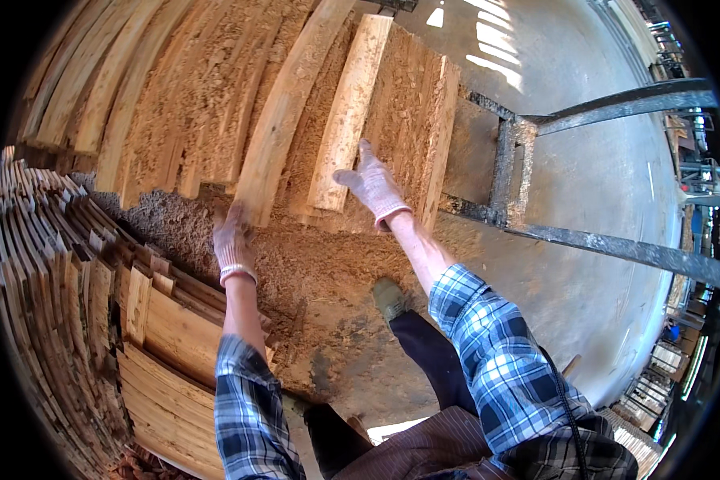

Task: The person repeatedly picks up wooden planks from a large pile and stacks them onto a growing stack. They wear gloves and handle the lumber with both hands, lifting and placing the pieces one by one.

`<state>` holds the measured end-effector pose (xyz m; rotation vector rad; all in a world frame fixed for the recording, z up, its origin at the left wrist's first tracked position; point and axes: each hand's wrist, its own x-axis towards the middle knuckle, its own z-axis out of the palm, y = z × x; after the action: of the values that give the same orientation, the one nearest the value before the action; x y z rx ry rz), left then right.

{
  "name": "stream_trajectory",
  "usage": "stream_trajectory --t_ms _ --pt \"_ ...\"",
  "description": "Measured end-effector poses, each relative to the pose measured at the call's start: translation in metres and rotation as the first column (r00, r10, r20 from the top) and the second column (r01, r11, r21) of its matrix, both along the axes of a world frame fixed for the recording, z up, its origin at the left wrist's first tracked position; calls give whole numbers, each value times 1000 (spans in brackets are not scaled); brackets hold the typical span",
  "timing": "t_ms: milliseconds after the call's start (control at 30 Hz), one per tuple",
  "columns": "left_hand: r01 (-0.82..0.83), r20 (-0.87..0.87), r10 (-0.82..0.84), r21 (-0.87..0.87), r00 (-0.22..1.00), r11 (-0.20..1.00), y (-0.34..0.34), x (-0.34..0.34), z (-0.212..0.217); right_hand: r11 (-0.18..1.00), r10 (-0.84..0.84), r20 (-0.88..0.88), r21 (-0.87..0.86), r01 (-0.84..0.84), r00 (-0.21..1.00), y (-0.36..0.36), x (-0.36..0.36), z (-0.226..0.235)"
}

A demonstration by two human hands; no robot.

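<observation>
My left hand [234, 242], in a dusty light glove, is at the near left corner of a long wooden board [290, 112]. Its fingers close on that corner, though hand and board end are both blurred. A shorter, paler board [350, 116] lies just to the right, at a slight slant. Beside its right edge is my right hand [370, 182], also gloved, with thumb and forefinger spread apart and nothing in its grasp. The thumb reaches over the pale board's edge. Beneath both boards is a layer of sawdust-covered boards [404, 100].
More boards under sawdust [192, 88] lie at the far left. Stacked thin boards [48, 296] rise along the left, with wider planks [168, 400] beside them. A metal frame [616, 248] extends to the right over the concrete floor [592, 192]. Sawdust [320, 272] covers the ground near my feet.
</observation>
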<state>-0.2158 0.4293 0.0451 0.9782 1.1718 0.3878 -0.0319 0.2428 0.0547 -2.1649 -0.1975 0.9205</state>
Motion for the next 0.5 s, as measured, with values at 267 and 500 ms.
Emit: stream_trajectory --t_ms 267,500 --pt "82 -203 -51 143 978 986 -186 69 52 953 -48 -126 290 83 991 -47 30 -20" --pt "257 -336 -180 201 924 945 -307 -91 11 799 -159 -366 497 338 917 -56 -50 -15"
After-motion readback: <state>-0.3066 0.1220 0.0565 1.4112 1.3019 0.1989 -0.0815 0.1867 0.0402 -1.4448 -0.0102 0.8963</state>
